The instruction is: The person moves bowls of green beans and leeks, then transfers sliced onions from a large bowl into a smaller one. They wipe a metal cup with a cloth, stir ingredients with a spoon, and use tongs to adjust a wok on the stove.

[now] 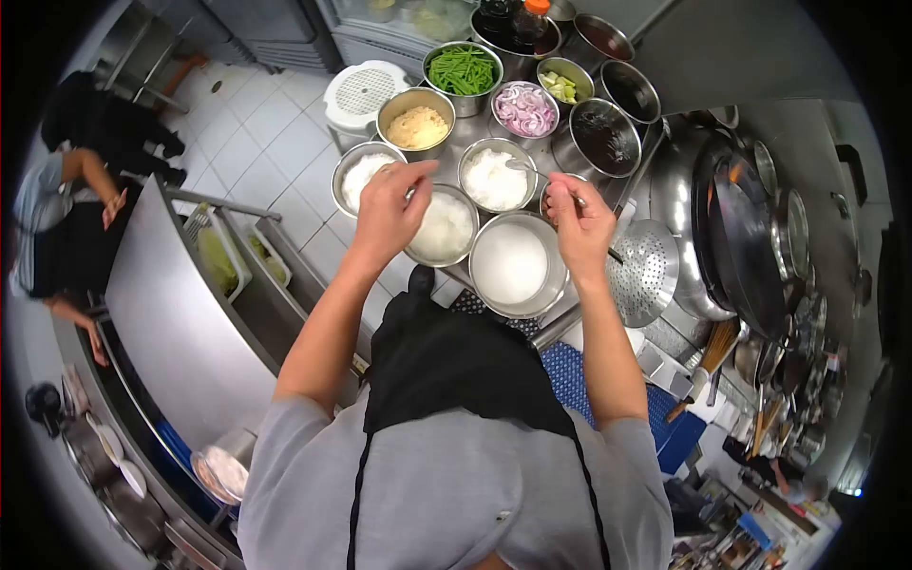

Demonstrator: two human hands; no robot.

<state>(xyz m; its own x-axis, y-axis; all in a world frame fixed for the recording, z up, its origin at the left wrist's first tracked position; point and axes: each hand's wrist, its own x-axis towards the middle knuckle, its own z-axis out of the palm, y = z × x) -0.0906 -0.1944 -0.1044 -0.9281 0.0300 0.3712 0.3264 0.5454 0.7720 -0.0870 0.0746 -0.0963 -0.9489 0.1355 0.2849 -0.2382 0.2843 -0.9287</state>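
Observation:
My right hand (581, 223) is closed on the handle of a metal spoon (532, 169). The spoon's head is over a steel pot of white granules (496, 180). My left hand (388, 211) is held above two more containers, fingers bent forward and thumb apart, with nothing visible in it. Under it are a pot of white powder (361, 177) and a pot of whitish granules (443, 228), both partly hidden by the hand. Nearest my body stands a large pot of cloudy white contents (509, 266).
Behind are pots of green beans (462, 72), sliced red onion (524, 108), yellowish crumbs (416, 127) and dark liquid (602, 141). A perforated skimmer (642, 275) and a black wok (746, 237) are on the right. A counter (185, 294) and a person (66, 209) are on the left.

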